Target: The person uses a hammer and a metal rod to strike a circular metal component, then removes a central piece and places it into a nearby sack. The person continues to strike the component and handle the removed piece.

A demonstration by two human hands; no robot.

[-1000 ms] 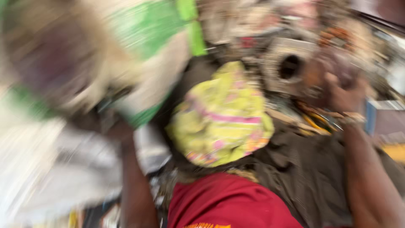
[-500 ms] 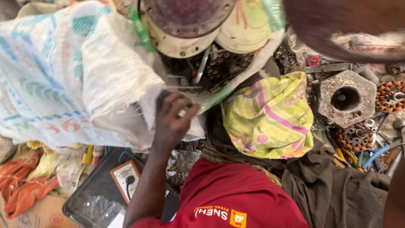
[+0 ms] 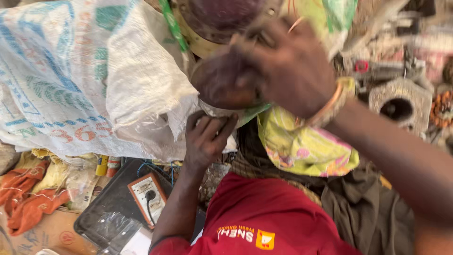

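My left hand point(image 3: 205, 141) pinches the woven sack's point(image 3: 89, 80) lower edge, fingers closed on the cloth. My right hand point(image 3: 288, 66), blurred, seems wrapped around a dark round disc point(image 3: 224, 82) just above, its face tilted toward the sack mouth

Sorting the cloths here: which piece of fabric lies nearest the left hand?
The white woven sack; the left hand grips its edge. The yellow patterned cloth lies apart.

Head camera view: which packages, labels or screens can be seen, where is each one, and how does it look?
Woven sack: upper left, white with blue, green and red print, its edge gripped by the left hand.
Meter: lower left on a dark tray, small orange and white box, black lead.
Two small tubes: under the sack, yellow and red.
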